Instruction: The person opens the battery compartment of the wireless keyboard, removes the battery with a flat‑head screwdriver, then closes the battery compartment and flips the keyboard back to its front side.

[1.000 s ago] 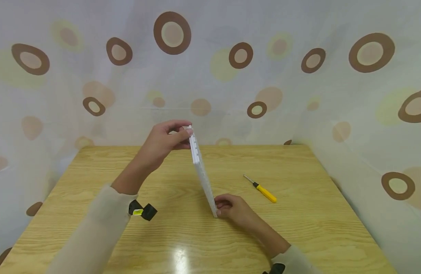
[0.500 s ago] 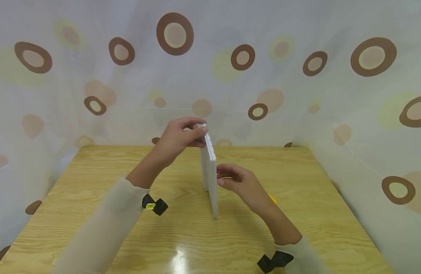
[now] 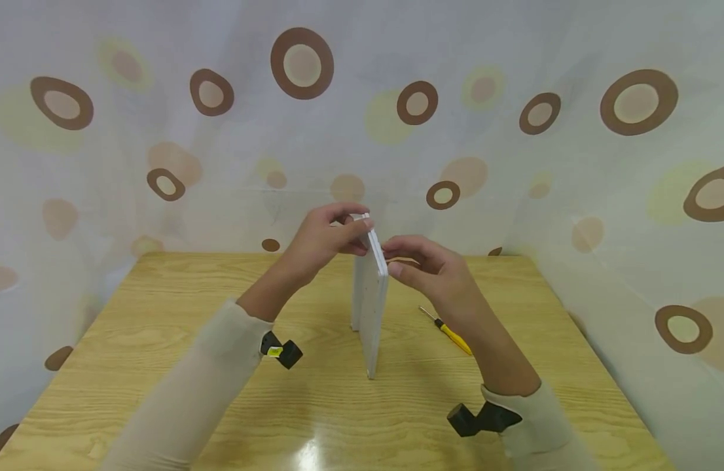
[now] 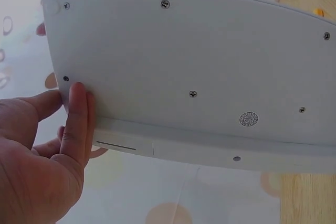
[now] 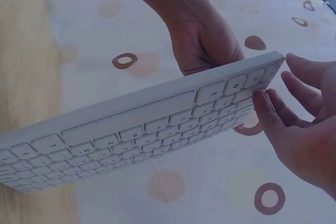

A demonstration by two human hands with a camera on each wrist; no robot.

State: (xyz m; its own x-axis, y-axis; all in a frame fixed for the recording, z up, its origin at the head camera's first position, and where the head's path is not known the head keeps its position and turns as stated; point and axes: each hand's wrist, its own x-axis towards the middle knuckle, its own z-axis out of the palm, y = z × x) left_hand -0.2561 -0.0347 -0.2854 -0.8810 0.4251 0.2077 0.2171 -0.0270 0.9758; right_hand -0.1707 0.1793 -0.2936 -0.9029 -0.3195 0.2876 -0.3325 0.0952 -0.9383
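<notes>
A slim white keyboard [image 3: 372, 314] stands on its end on the table. My left hand [image 3: 329, 235] grips its upper end, thumb along the edge. In the left wrist view, the left hand's fingers [image 4: 77, 114] lie against the underside, where several screws [image 4: 192, 94] and a small round stamp [image 4: 249, 119] show. My right hand [image 3: 438, 275] is at the key side near the top, fingers loosely bent. The right wrist view has its fingertips [image 5: 262, 100] right at the keyboard's corner, not wrapped round it; the keys [image 5: 142, 132] face this camera.
A screwdriver [image 3: 453, 337] with a yellow handle and metal shaft lies on the wooden table [image 3: 250, 405], right of the keyboard and partly behind the right forearm. A patterned cloth [image 3: 362, 144] hangs behind and at both sides.
My left hand has moved right, bringing the leaning keyboard nearer to upright and turning its underside toward the head camera. The right hand has left the lower end and risen to the top.
</notes>
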